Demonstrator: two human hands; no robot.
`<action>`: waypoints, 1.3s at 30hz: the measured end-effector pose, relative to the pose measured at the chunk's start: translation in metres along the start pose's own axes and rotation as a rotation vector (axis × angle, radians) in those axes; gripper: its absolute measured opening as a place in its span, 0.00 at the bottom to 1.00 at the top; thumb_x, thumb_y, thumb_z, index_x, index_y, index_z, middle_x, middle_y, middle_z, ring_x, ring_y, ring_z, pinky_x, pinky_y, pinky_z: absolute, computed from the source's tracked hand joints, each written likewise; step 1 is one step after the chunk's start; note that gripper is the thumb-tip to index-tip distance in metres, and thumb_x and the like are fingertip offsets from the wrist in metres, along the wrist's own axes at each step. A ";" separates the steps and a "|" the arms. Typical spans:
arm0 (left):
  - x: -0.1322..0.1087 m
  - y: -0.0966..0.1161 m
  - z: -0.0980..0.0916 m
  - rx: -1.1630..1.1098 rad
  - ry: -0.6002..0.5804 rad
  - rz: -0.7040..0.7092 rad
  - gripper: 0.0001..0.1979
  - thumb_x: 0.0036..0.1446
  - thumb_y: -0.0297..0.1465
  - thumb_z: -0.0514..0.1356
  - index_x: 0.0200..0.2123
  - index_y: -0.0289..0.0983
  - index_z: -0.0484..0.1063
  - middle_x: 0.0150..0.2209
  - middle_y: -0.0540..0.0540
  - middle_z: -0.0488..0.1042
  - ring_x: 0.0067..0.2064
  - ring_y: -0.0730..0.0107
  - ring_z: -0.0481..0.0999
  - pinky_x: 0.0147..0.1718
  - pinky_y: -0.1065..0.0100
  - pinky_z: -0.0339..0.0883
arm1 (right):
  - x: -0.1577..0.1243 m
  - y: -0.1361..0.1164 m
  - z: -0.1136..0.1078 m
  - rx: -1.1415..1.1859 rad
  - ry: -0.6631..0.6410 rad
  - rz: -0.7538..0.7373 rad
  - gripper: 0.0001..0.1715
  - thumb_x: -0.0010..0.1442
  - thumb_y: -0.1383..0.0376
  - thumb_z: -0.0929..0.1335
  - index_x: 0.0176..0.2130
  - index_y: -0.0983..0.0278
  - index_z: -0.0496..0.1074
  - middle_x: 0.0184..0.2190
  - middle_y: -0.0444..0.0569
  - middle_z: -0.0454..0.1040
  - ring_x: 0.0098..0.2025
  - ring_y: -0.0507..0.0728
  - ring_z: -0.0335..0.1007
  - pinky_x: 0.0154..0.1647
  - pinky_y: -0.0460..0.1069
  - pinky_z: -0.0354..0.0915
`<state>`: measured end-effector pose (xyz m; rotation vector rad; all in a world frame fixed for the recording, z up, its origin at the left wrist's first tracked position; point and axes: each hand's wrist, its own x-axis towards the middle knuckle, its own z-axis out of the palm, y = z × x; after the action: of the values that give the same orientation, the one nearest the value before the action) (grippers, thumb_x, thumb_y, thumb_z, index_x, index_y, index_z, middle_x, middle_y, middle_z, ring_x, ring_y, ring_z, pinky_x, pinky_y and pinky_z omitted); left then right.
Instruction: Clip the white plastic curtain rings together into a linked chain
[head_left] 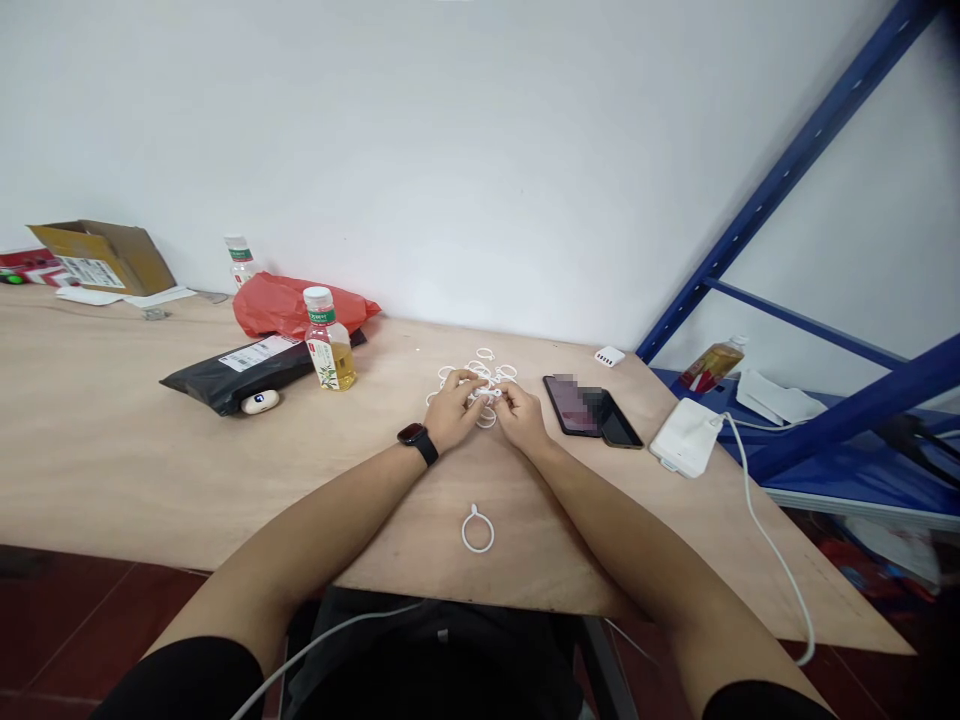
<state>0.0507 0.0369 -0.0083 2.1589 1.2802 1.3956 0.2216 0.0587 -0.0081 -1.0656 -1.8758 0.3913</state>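
Note:
My left hand (452, 408), with a black watch on the wrist, has its fingers closed on a small white ring piece over the pile. Facing it, my right hand (521, 414) pinches the same small white piece (491, 392) from the other side. Several white rings (485, 354) lie in a loose pile around and behind my fingers, partly hidden by them. A single white ring (478, 532) with a small tab lies flat on the wooden table (405, 510), nearer to my body.
Two phones (574, 405) and a white power bank (686, 437) with a cable lie right. Left are a drink bottle (330, 350), a black package (240, 372), a red bag (274, 305) and an open cardboard box (135, 258). A blue rack (817, 325) stands at right.

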 end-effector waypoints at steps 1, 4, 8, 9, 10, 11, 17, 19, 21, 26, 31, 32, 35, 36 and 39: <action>0.001 -0.001 -0.001 0.003 0.029 -0.033 0.17 0.62 0.36 0.57 0.53 0.38 0.70 0.52 0.42 0.66 0.31 0.76 0.70 0.39 0.66 0.71 | 0.001 0.000 0.001 -0.031 0.011 0.022 0.13 0.59 0.63 0.63 0.40 0.62 0.74 0.28 0.45 0.75 0.29 0.53 0.70 0.34 0.47 0.63; 0.003 -0.004 -0.002 0.009 0.080 -0.085 0.21 0.60 0.35 0.59 0.56 0.38 0.66 0.53 0.42 0.66 0.29 0.76 0.69 0.38 0.66 0.71 | 0.003 0.001 0.003 -0.131 -0.019 0.093 0.19 0.57 0.63 0.65 0.49 0.61 0.72 0.28 0.43 0.75 0.30 0.54 0.71 0.35 0.47 0.63; 0.002 -0.005 -0.002 0.033 0.041 -0.095 0.17 0.60 0.33 0.58 0.53 0.38 0.69 0.52 0.43 0.66 0.28 0.77 0.68 0.37 0.65 0.71 | 0.002 0.001 0.002 -0.141 -0.124 0.119 0.25 0.53 0.68 0.66 0.52 0.60 0.68 0.25 0.40 0.72 0.27 0.53 0.68 0.33 0.47 0.61; 0.002 -0.005 -0.001 0.036 0.025 -0.096 0.16 0.60 0.33 0.58 0.51 0.38 0.70 0.52 0.43 0.67 0.28 0.77 0.68 0.37 0.65 0.71 | 0.001 0.000 0.001 -0.098 -0.152 0.086 0.23 0.53 0.68 0.65 0.50 0.60 0.69 0.24 0.39 0.71 0.26 0.52 0.66 0.32 0.47 0.61; 0.001 -0.004 -0.001 0.036 0.011 -0.096 0.15 0.60 0.32 0.58 0.51 0.38 0.70 0.51 0.43 0.67 0.28 0.77 0.68 0.37 0.65 0.71 | 0.000 -0.001 0.000 -0.045 -0.185 0.042 0.20 0.54 0.67 0.65 0.48 0.61 0.69 0.23 0.39 0.69 0.24 0.51 0.64 0.30 0.46 0.60; 0.000 -0.004 -0.001 0.031 0.003 -0.092 0.15 0.60 0.32 0.57 0.50 0.38 0.71 0.51 0.43 0.67 0.29 0.76 0.69 0.37 0.66 0.71 | -0.002 -0.001 -0.001 0.010 -0.220 -0.002 0.18 0.54 0.65 0.66 0.46 0.61 0.68 0.22 0.38 0.66 0.22 0.50 0.61 0.28 0.46 0.59; 0.003 -0.003 -0.006 -0.091 0.140 0.000 0.13 0.65 0.32 0.51 0.48 0.37 0.70 0.48 0.42 0.70 0.44 0.67 0.73 0.43 0.65 0.70 | -0.018 -0.010 -0.015 0.133 -0.381 -0.227 0.24 0.51 0.46 0.70 0.34 0.61 0.63 0.21 0.38 0.62 0.22 0.49 0.55 0.25 0.46 0.54; 0.006 -0.007 -0.008 -0.108 0.208 -0.024 0.12 0.66 0.32 0.51 0.46 0.36 0.71 0.46 0.42 0.71 0.46 0.65 0.72 0.43 0.65 0.69 | -0.026 -0.019 -0.019 0.060 -0.539 -0.341 0.27 0.49 0.42 0.71 0.30 0.61 0.63 0.21 0.39 0.62 0.23 0.50 0.57 0.27 0.46 0.54; 0.009 -0.012 -0.009 -0.106 0.239 -0.076 0.10 0.65 0.33 0.52 0.43 0.36 0.71 0.44 0.42 0.71 0.45 0.65 0.73 0.42 0.65 0.69 | -0.034 -0.029 -0.021 -0.011 -0.701 -0.424 0.28 0.48 0.42 0.71 0.31 0.62 0.65 0.21 0.40 0.64 0.23 0.50 0.58 0.28 0.46 0.53; 0.014 -0.023 -0.007 -0.099 0.288 -0.187 0.08 0.64 0.31 0.54 0.41 0.36 0.72 0.42 0.42 0.72 0.38 0.68 0.73 0.38 0.66 0.69 | -0.040 -0.042 -0.015 -0.146 -0.760 -0.405 0.18 0.54 0.51 0.72 0.32 0.62 0.70 0.24 0.43 0.70 0.27 0.52 0.63 0.30 0.46 0.54; 0.012 -0.022 -0.004 -0.098 0.216 -0.197 0.07 0.63 0.32 0.56 0.38 0.36 0.73 0.40 0.45 0.74 0.33 0.72 0.71 0.36 0.68 0.67 | -0.023 -0.022 -0.011 -0.309 -0.561 -0.168 0.06 0.60 0.65 0.67 0.31 0.63 0.72 0.28 0.45 0.75 0.30 0.52 0.67 0.32 0.46 0.55; 0.011 -0.021 -0.004 -0.088 0.179 -0.182 0.08 0.63 0.32 0.55 0.37 0.36 0.73 0.39 0.46 0.74 0.33 0.72 0.71 0.36 0.68 0.67 | -0.019 -0.016 -0.012 -0.324 -0.520 -0.125 0.07 0.61 0.65 0.66 0.31 0.62 0.72 0.28 0.45 0.75 0.30 0.52 0.67 0.32 0.46 0.55; 0.007 -0.013 -0.003 -0.011 0.002 -0.106 0.09 0.62 0.33 0.55 0.36 0.37 0.74 0.37 0.47 0.75 0.34 0.71 0.72 0.37 0.67 0.67 | -0.012 -0.004 -0.015 -0.284 -0.401 -0.019 0.08 0.63 0.63 0.64 0.32 0.62 0.71 0.29 0.45 0.75 0.30 0.53 0.68 0.32 0.45 0.56; 0.005 -0.009 -0.003 0.029 -0.067 -0.074 0.08 0.61 0.33 0.56 0.37 0.38 0.74 0.37 0.47 0.75 0.35 0.69 0.72 0.39 0.67 0.68 | -0.010 -0.001 -0.016 -0.253 -0.365 0.004 0.09 0.63 0.63 0.64 0.33 0.62 0.71 0.29 0.45 0.76 0.30 0.53 0.69 0.32 0.45 0.56; 0.001 0.002 -0.001 0.160 -0.240 0.009 0.08 0.57 0.31 0.58 0.39 0.39 0.76 0.41 0.46 0.75 0.42 0.64 0.74 0.43 0.64 0.68 | -0.010 0.003 -0.015 -0.193 -0.314 0.039 0.08 0.62 0.63 0.65 0.32 0.61 0.71 0.29 0.44 0.76 0.31 0.53 0.69 0.32 0.46 0.58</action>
<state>0.0509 0.0365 -0.0063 2.3538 1.3299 1.0280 0.2380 0.0498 -0.0072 -1.2262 -2.2092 0.4254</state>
